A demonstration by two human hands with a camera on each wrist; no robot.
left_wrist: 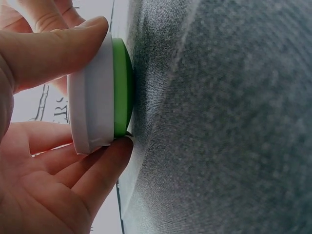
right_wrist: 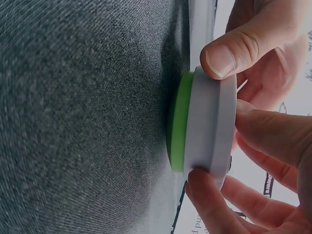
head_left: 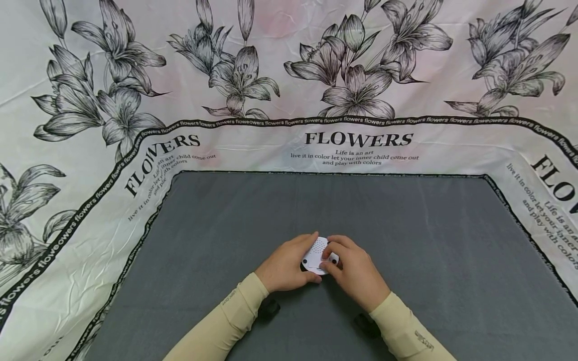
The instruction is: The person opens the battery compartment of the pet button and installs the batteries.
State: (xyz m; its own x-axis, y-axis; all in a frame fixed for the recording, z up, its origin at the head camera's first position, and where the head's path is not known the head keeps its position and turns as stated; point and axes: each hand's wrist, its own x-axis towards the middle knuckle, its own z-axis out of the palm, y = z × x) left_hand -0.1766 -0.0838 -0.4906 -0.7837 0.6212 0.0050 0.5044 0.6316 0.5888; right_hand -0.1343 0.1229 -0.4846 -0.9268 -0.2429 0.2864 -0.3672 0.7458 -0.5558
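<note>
A round push-button buzzer (head_left: 318,247) lies face down on the grey cloth, in front of me. Its white back carries a patch of small holes and dark round feet. In the left wrist view its white body (left_wrist: 92,107) sits over a green dome (left_wrist: 123,87) against the cloth. My left hand (head_left: 284,263) grips the rim from the left, thumb at the near side and fingers at the far side. My right hand (head_left: 358,273) holds it from the right, its thumb (right_wrist: 263,124) on the flat back and a finger (right_wrist: 204,190) on the side.
The grey cloth (head_left: 235,215) spreads around both hands. Its pale border (head_left: 253,145) bears black lettering and line-drawn flowers. Dark wrist-worn devices (head_left: 269,309) sit under the cream sleeves (head_left: 239,311).
</note>
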